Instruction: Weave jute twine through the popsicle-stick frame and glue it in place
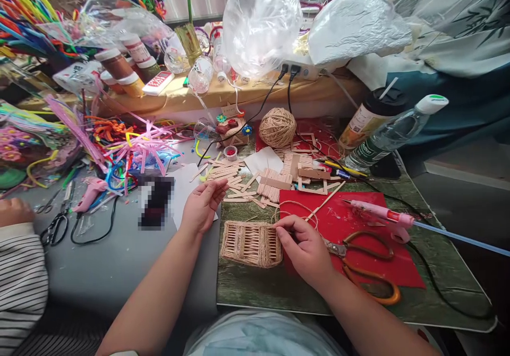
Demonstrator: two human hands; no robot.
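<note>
A small basket-like piece woven from twine and wooden sticks [251, 243] lies on the green mat [279, 287]. My right hand [305, 247] rests at its right edge, fingers curled in a pinch on the twine strand there. My left hand [202, 204] hovers above and left of the woven piece, fingers loosely bent, close to a pile of wooden sticks [231, 178]. A thin twine loop runs from the basket over a red sheet [358, 228].
Orange-handled scissors [366, 271] and a pink glue gun [382, 218] lie on the red sheet. A twine ball [278, 127] sits behind. Two bottles [382, 138] stand at right. Pipe cleaners [119, 143], black scissors [56, 226] and another person's striped sleeve [19, 276] are left.
</note>
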